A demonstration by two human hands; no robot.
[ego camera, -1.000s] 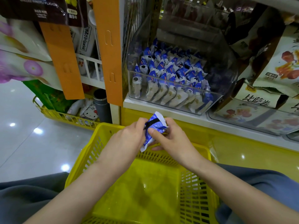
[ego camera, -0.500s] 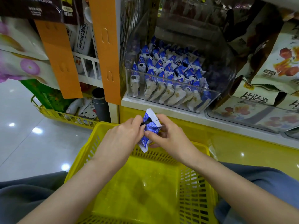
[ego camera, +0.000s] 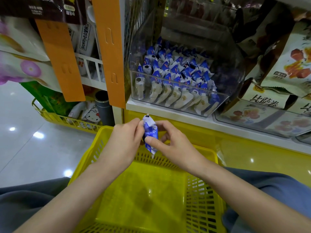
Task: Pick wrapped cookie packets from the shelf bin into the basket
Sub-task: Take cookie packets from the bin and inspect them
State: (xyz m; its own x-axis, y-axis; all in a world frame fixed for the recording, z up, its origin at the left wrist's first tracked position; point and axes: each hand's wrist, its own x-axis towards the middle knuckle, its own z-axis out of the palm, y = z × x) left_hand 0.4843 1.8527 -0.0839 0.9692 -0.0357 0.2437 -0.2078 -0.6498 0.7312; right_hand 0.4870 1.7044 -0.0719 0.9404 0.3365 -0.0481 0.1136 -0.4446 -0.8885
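In the head view, both hands are meeting over the far rim of a yellow plastic basket (ego camera: 200, 195) that is sitting between the person's grey-clad knees. The left hand (ego camera: 127, 140) is pinching the upper end of a single blue-and-white cookie packet (ego camera: 150, 133) with curled fingertips. The right hand (ego camera: 170, 143) is gripping the same packet lower down, its thumb pressing on the front and its fingers curling behind. The packet is standing nearly upright between them, in the air above the basket's far edge, below the shelf and not inside the basket. Just beyond the hands, a clear plastic shelf bin (ego camera: 232, 78) is resting on the white shelf ledge (ego camera: 168, 113). It is holding many more wrapped packets (ego camera: 176, 76) of the same blue-and-white kind, packed in leaning rows against its front wall. To the right of it, a second clear bin (ego camera: 269, 121) is holding printed snack bags, and larger snack bags (ego camera: 289, 61) are leaning above it. Two orange strips (ego camera: 109, 52) are hanging to the left of the bin. On the glossy floor (ego camera: 25, 148) at the left, another yellow basket (ego camera: 55, 117) is holding a green bag and several small packs, one of them showing a cartoon cat.
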